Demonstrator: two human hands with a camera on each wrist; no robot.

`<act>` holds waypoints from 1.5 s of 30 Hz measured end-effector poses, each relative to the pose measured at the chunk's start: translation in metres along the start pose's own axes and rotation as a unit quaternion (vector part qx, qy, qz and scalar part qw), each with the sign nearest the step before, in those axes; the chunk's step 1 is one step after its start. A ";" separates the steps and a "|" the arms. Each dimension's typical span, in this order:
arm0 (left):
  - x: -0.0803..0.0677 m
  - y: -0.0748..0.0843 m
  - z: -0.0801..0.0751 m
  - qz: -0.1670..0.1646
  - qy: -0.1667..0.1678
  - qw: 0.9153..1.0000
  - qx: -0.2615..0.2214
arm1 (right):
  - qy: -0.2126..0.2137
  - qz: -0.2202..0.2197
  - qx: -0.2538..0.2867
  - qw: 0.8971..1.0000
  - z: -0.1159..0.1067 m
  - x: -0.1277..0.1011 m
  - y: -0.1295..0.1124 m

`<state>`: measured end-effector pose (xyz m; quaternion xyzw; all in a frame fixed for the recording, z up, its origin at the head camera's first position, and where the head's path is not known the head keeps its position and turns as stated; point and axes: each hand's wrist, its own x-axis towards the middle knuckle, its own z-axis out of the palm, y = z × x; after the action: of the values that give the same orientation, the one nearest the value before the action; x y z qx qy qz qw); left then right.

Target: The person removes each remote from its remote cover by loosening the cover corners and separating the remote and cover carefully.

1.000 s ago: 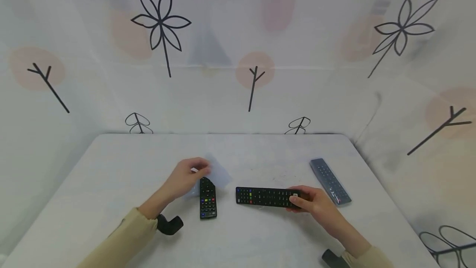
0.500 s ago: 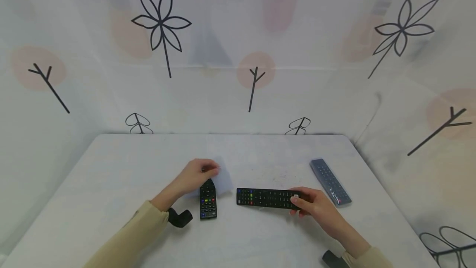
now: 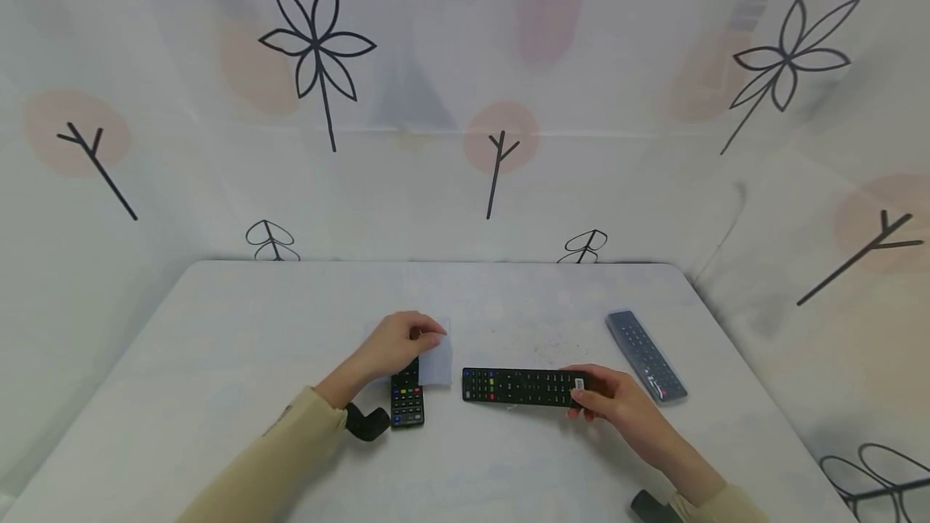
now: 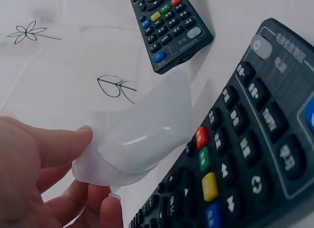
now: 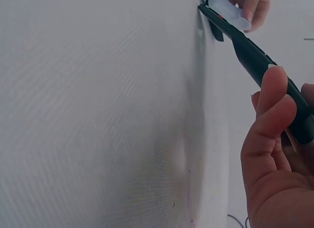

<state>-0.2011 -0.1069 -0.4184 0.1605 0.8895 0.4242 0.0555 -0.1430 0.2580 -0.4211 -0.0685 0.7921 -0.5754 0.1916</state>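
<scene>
- The white table [image 3: 218, 394] is covered with a plain cloth, and a backdrop printed with black flowers and twigs is hung behind it.
- Three remotes are counted on the table, plus one clear sleeve.
- The long black remote [image 3: 519, 386] is laid crosswise near the middle of the table; rows of dark keys and a few coloured ones are seen on its face. Its right end is gripped by the right hand [image 3: 606, 398], with fingers and thumb curled round the body, as is confirmed in the right wrist view [image 5: 274, 154].
- A grey remote [image 3: 645, 354] is laid apart to the right, untouched.
- The short black remote [image 3: 407, 394] is laid lengthwise, left of the long one, with red, green, yellow and blue keys; its far end is covered by the left hand.
- The clear sleeve [image 3: 432, 361], a soft, translucent, curled film, is pinched between thumb and fingers of the left hand [image 3: 400, 345] just above the short remote's far end [image 4: 142, 139].
- Compared with a second ago, the left hand has been moved forward and right, and the sleeve has been lowered closer over the short remote; the long remote has been kept in place.
</scene>
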 end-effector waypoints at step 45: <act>0.001 -0.007 0.008 0.001 0.035 0.998 0.054 | 0.031 -0.050 -0.021 0.998 -0.005 0.036 -0.007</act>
<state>-0.2021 -0.1048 -0.4287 0.1490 0.9125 0.3807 0.0152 -0.1782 0.2479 -0.4214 -0.0945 0.8053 -0.5691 0.1364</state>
